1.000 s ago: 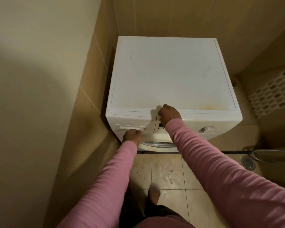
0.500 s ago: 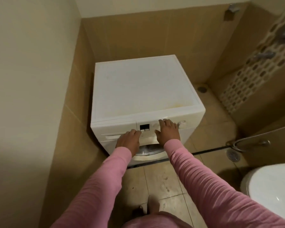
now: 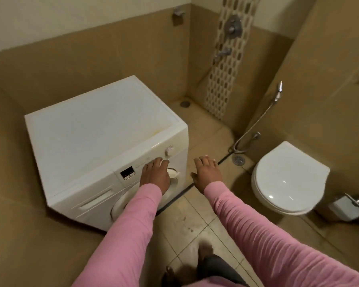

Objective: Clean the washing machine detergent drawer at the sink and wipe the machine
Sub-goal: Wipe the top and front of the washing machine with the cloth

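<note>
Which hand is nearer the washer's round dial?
Left. The left hand is at the control panel just below the dial; the right hand hovers beyond the washer, above the floor.

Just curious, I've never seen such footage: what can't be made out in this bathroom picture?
Head view:
- Drawer: closed, so its inside is hidden.
- Door: mostly behind the left sleeve.
- Display: too small to read.
- White piece beside the left hand: partly covered by it, unclear what it is.
- Sink: outside the frame.
</note>
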